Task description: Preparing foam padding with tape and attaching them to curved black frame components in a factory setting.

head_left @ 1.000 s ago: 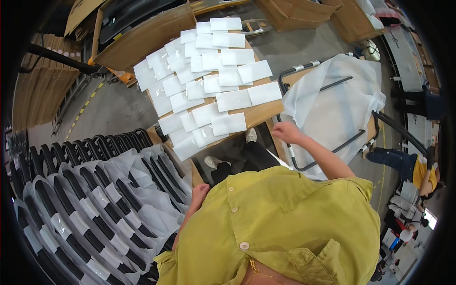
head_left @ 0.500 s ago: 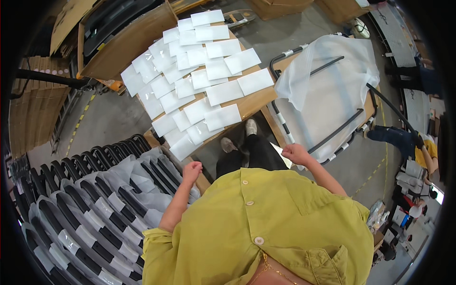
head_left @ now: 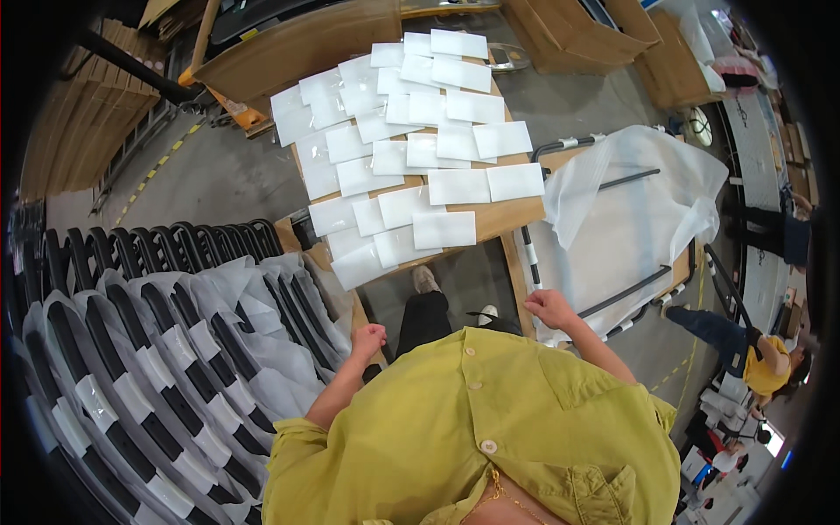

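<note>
My left hand is curled into a loose fist beside the wrapped black tubes, with nothing seen in it. Curled the same way, my right hand hangs near a black tubular frame and also shows nothing held. In front of me, white rectangular sheets or pouches overlap across a brown tabletop. Some have a clear, shiny film edge. Neither hand touches them. Translucent white foam wrap covers part of the frame on the right.
At my left stand rows of bent black tubes with white wrapping. Cardboard boxes are at the back, and stacked flat cardboard is at the far left. A person in a yellow top is at the right. Yellow-striped tape marks the floor.
My feet have shifted in a step. The table of white sheets now sits further right and lower in view. Both hands stay curled.
</note>
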`<move>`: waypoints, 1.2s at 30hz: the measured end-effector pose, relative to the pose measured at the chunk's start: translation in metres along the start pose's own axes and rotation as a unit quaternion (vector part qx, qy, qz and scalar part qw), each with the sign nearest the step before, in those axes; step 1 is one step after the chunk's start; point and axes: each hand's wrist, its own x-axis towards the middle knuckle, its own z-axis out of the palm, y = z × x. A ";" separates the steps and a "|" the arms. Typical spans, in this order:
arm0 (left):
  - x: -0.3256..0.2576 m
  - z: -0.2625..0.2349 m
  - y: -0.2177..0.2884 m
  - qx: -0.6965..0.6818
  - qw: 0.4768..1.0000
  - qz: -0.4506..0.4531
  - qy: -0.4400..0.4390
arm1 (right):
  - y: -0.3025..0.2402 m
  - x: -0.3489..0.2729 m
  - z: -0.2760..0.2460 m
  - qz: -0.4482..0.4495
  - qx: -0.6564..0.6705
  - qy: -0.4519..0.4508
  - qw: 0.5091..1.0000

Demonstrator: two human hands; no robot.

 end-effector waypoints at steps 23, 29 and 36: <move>0.011 0.224 0.086 -0.535 0.843 -0.053 -0.024 | -0.195 0.431 -0.321 -0.252 -0.252 0.178 0.917; 0.044 0.258 0.097 -0.624 0.782 0.001 -0.013 | -0.227 0.515 -0.296 -0.244 -0.228 0.171 0.927; 0.055 0.258 0.133 -0.640 0.766 0.053 0.040 | -0.246 0.577 -0.253 -0.259 -0.131 0.063 0.955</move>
